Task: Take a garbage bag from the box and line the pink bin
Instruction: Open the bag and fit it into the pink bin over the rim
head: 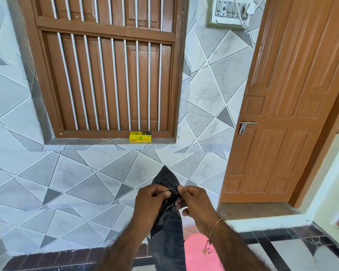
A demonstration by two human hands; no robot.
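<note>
A black garbage bag hangs crumpled in front of me, its top corner sticking up above my fingers. My left hand pinches the bag's upper edge from the left. My right hand pinches the same bunched edge from the right, fingertips almost touching the left ones. The pink bin stands on the floor below my right forearm, partly hidden by the arm and the bag. The yellow bag box sits on the window sill, far from both hands.
A brown barred window fills the tiled wall ahead. An orange-brown door stands open at the right, with a raised threshold below it. A switchboard hangs at the upper right.
</note>
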